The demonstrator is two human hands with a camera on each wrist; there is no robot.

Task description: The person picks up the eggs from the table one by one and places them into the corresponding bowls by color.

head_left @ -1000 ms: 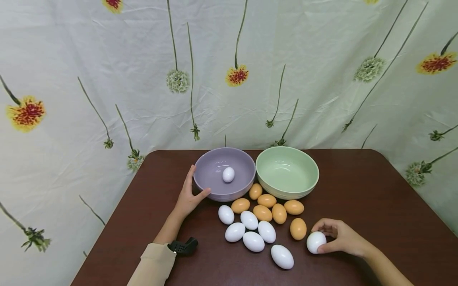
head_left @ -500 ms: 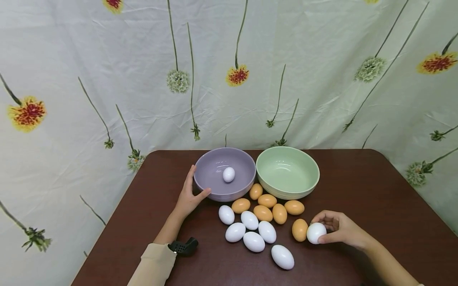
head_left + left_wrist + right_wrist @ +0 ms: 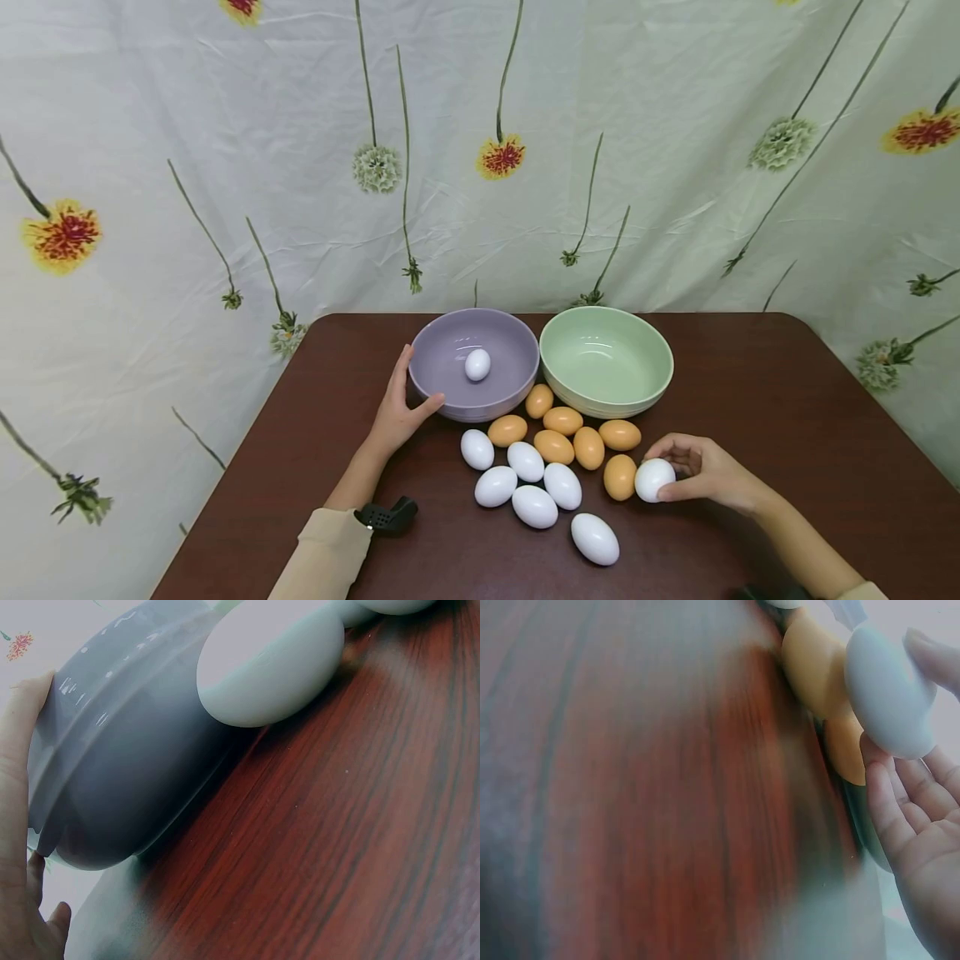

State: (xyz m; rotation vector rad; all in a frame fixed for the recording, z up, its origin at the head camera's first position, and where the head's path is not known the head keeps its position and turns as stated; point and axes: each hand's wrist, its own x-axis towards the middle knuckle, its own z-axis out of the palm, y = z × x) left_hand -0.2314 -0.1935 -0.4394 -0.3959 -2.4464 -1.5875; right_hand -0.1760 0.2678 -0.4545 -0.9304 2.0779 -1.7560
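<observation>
My left hand (image 3: 395,417) rests at the left side of the purple bowl (image 3: 442,342), thumb on the near rim and straight fingers along the outer wall. One white egg (image 3: 477,365) lies inside this bowl. The wrist view on that side shows the bowl's wall (image 3: 150,735) close to the thumb. Between thumb and fingertips, my right hand (image 3: 705,473) pinches another white egg (image 3: 655,480), right at the side of an orange-brown egg (image 3: 620,477). In the right wrist view the pinched egg (image 3: 889,690) overlaps the orange-brown eggs (image 3: 814,664) behind it.
A pale green bowl (image 3: 606,400) with nothing in it stands right of the purple one. Several orange-brown eggs (image 3: 553,447) lie before the bowls, with several white eggs (image 3: 535,507) nearer me. The dark wooden table (image 3: 750,375) ends at a flowered cloth (image 3: 450,233).
My right hand has moved forward and slightly left with the white egg, up beside the orange-brown egg, which has shifted a little left. The left hand stays at the purple bowl.
</observation>
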